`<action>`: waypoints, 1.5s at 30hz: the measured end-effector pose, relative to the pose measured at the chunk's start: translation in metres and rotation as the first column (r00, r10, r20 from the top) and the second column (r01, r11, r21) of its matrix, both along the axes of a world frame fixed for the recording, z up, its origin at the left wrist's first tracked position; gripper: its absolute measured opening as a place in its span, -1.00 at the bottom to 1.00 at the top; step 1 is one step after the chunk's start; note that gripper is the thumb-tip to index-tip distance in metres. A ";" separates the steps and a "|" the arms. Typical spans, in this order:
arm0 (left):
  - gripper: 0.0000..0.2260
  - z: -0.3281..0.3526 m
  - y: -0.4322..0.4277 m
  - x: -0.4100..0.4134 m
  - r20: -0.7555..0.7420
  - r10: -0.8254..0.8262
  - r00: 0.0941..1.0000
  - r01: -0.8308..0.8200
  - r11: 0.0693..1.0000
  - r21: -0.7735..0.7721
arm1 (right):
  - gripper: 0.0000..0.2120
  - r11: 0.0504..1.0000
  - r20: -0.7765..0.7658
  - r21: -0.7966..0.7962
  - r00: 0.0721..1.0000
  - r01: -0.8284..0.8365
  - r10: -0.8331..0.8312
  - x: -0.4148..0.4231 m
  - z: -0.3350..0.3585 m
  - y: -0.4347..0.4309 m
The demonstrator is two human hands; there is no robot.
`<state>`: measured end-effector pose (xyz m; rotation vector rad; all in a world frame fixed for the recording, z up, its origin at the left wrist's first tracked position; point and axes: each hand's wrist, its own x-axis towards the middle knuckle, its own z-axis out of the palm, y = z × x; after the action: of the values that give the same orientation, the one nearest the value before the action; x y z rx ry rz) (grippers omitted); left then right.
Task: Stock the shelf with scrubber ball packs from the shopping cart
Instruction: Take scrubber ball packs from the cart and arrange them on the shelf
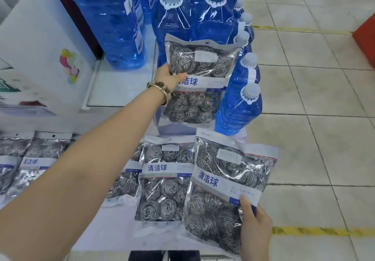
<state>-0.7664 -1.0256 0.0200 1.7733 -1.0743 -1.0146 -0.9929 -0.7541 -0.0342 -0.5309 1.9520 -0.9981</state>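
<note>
Presently the far scrubber ball pack (203,62) is standing upright at the back of the shelf (117,232), leaning against the blue bottles (239,108) behind and beside it. The left hand (169,78) is gripping its left edge at the label band, thumb across the front and fingers hidden behind. That grip seems meant to steady the pack, so it faces forward and props on the bottles instead of sliding flat.

A second pack (227,183) is being held nearer the person. The right hand (253,226) is pinching its lower right edge, thumb on top. Its top is tilting away over the shelf, and it is overlapping the right side of a flat pack (162,181). It looks like the next one queued for placing, kept ready while the other arm is reaching out.

More packs (30,159) are lying face up in a row to the left, partly hidden under the outstretched forearm, labels readable from the front. A bracelet (160,90) is sitting on the left wrist. Beyond the shelf a tiled floor (324,98) is showing, crossed by a yellow line (316,230). The shopping cart is not in view.
</note>
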 end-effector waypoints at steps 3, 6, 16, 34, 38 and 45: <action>-0.61 -0.008 -0.005 -0.007 0.005 0.037 0.999 -0.037 0.999 0.023 | -0.75 1.000 0.007 -0.031 1.000 -0.006 0.007 0.002 0.004 0.002; -0.59 -0.017 -0.007 -0.009 0.003 0.109 0.994 -0.109 0.993 0.045 | -0.79 0.999 -0.004 -0.032 1.000 -0.012 0.012 0.003 0.003 0.003; -0.47 -0.031 -0.017 -0.011 0.079 0.241 0.967 -0.253 0.927 0.277 | -0.71 1.000 0.020 0.007 1.000 0.010 -0.010 0.002 -0.010 0.002; -0.62 -0.003 0.097 -0.017 -0.302 -0.142 0.942 0.185 0.976 0.118 | -0.79 0.974 0.083 -0.214 0.992 -0.074 0.094 0.020 0.024 -0.071; -0.36 0.018 0.096 -0.002 -0.112 -0.171 0.979 0.173 0.985 0.003 | -0.79 0.941 0.048 -0.277 0.975 -0.194 0.215 0.040 0.030 -0.107; -0.35 0.037 0.063 0.016 0.181 -0.007 0.983 0.030 0.992 -0.125 | -0.81 0.875 -0.031 -0.363 0.943 -0.321 0.333 0.058 0.028 -0.163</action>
<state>-0.7506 -0.9629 0.0572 1.7793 -1.2411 -0.7886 -0.9354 -0.9168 -0.0063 -1.0120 1.5788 -1.1405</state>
